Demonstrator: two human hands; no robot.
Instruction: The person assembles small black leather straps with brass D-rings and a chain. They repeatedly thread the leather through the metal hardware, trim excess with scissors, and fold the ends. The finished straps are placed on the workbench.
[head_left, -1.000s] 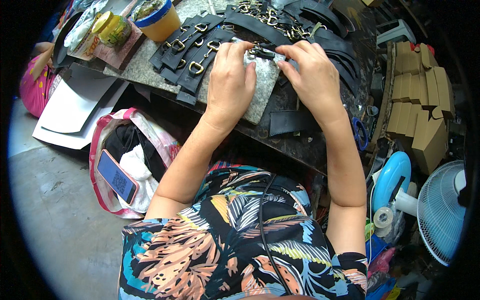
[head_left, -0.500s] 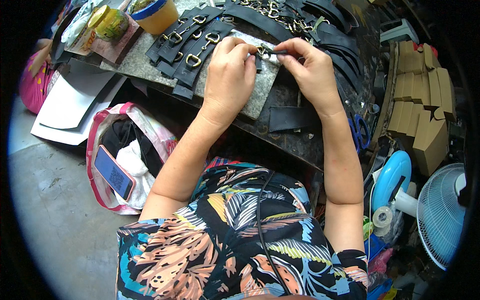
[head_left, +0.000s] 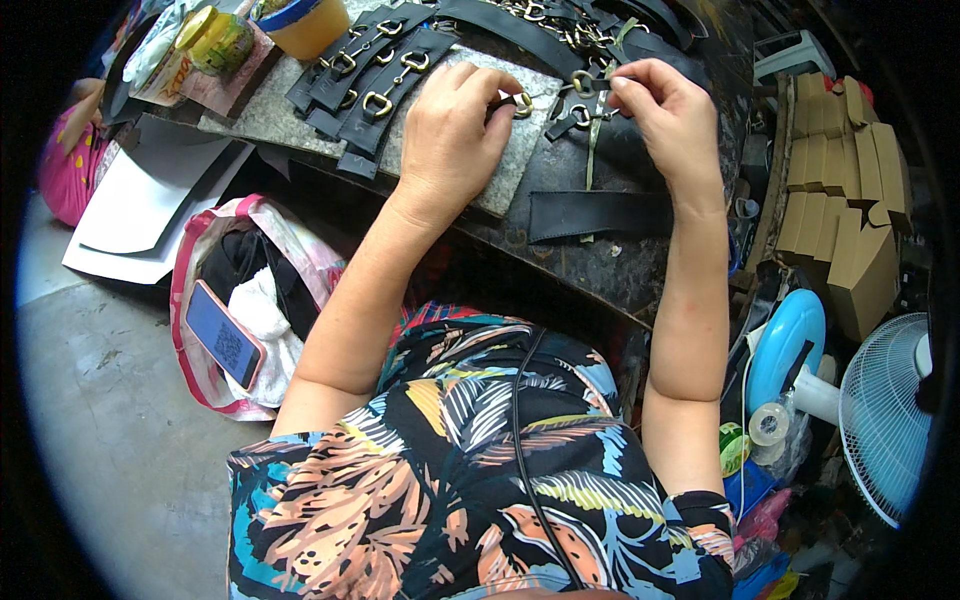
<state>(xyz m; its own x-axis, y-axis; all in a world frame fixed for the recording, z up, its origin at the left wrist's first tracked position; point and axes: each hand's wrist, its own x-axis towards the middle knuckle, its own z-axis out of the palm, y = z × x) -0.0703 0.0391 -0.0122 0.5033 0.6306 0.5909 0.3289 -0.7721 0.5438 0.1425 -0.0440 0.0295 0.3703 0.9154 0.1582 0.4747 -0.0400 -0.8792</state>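
Observation:
My left hand (head_left: 448,140) is closed above the grey stone slab (head_left: 508,180). Between its thumb and fingers is a short black strap with a gold-coloured metal ring (head_left: 522,105) at its end. Farther right, my right hand (head_left: 670,125) pinches at a black strap with gold-coloured metal fittings (head_left: 583,83), at the near side of a heap of such parts. Just below its fingertips lies another metal fitting (head_left: 581,116) on black strap. To the left of my left hand, several black strap pieces joined by metal bits (head_left: 378,104) overlap on the slab.
A flat black strip (head_left: 585,216) lies on the dark worktable (head_left: 610,270). At the back left stand a yellow-lidded jar (head_left: 214,42) and a blue-rimmed tub (head_left: 308,30). Cardboard boxes (head_left: 860,250) and a fan (head_left: 885,420) are at the right. A bag (head_left: 185,330) holds a phone (head_left: 222,335).
My hands were close together over the small strap piece. Now my right hand has moved away to the right, to the metal fittings, while my left hand keeps the ringed strap.

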